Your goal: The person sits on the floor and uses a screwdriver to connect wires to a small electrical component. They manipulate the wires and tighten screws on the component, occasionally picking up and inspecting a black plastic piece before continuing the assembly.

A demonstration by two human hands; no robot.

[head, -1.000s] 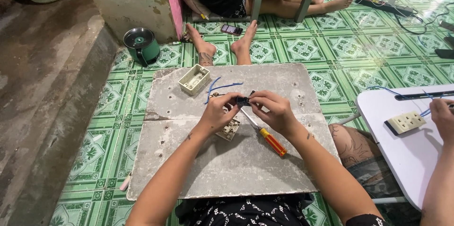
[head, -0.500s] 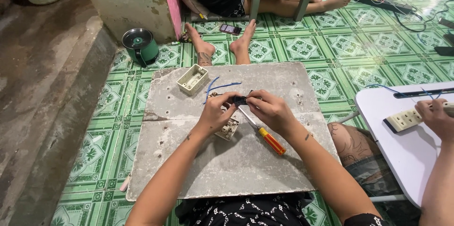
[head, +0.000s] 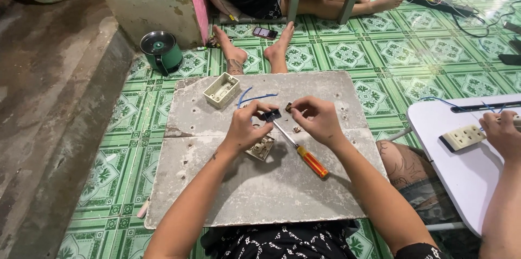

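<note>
head – left hand pinches dark switch part; right hand pinches small piece

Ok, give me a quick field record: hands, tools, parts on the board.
left hand: pinches a small dark part
right hand: fingertips on a small brown piece
screwdriver: lies on the grey board, orange handle
beige box: far left of board
blue wire: beside the box
socket plate: under left hand
</note>
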